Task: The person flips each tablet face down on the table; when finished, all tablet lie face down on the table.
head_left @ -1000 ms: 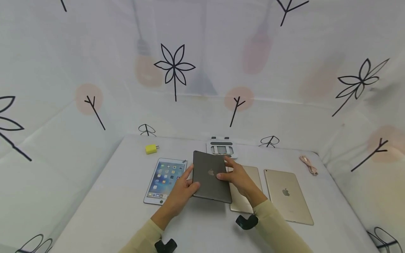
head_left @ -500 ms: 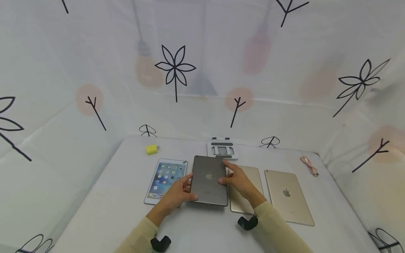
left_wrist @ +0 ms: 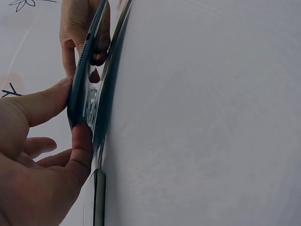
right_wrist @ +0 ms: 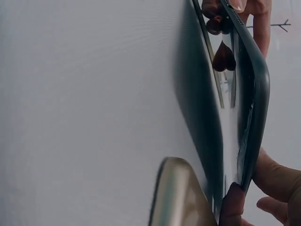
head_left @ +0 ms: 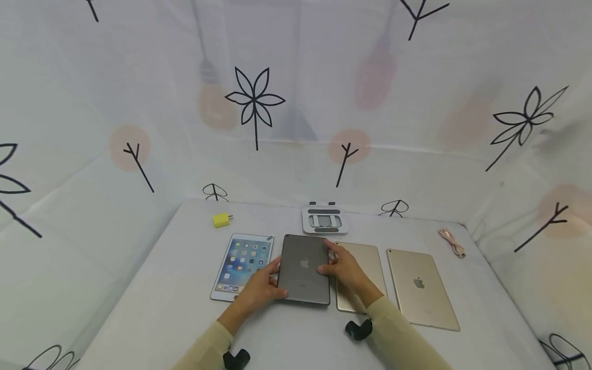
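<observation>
Both hands hold a dark grey tablet (head_left: 303, 270), its back with the apple mark facing up. In the head view my left hand (head_left: 256, 290) grips its left edge, the thumb on the back. My right hand (head_left: 347, 270) pinches the right edge near the far corner. Both wrist views show a gap under the tablet (left_wrist: 77, 89), so it is tilted slightly above the table. Left of it lies a white tablet (head_left: 242, 264) with its screen lit. Under my right hand lies a gold tablet (head_left: 365, 259), partly covered by hand and forearm.
A second gold tablet (head_left: 423, 290) lies face down at the right. Behind stand a white and grey folding stand (head_left: 324, 221) and, further left, a yellow charger plug (head_left: 222, 220). A bundled pink cable (head_left: 451, 243) lies at the far right. Patterned fabric walls border the white table (head_left: 152, 308).
The dark grey tablet has come down and nearer, turning from slanted to nearly in line with the others. Both hands have moved with it, keeping hold. The other things stay put.
</observation>
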Tool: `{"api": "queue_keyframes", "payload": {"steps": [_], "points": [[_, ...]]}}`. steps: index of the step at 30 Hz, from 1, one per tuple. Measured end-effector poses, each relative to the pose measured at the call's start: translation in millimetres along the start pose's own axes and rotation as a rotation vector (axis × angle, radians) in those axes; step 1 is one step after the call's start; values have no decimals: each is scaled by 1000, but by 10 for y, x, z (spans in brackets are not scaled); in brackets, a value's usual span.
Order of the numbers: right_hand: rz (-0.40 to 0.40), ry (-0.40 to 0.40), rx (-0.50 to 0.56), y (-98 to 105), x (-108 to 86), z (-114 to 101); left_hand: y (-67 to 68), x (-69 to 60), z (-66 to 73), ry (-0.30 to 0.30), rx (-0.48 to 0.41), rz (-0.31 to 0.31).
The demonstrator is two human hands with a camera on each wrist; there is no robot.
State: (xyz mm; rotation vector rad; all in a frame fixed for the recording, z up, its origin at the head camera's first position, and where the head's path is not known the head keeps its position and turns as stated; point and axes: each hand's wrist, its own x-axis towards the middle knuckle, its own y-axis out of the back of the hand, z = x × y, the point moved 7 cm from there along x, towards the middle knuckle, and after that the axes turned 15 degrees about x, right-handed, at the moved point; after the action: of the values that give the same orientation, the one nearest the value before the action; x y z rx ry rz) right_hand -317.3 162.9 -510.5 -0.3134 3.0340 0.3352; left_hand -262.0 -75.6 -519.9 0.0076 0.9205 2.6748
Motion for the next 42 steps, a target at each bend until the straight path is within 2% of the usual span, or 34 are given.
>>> {"api": "queue_keyframes", "payload": {"steps": [5,9,18,21,34,42], "points": [[0,32,-85,-18,10,-31,0,-6,8,-7,44,8],[8,31,-138,-35,31,-40,-4,-14,17,10,61,12],[26,22,-175,-63,-3,-99,-3,-52,70,16,110,18],[30,24,-224,-74,-6,-124,-3,-65,87,15,126,15],[51,50,-443,-148,-31,-193,-15,-93,109,18,142,0],[58,92,-476,-192,-64,-246,-42,-134,98,37,131,-5]]}}
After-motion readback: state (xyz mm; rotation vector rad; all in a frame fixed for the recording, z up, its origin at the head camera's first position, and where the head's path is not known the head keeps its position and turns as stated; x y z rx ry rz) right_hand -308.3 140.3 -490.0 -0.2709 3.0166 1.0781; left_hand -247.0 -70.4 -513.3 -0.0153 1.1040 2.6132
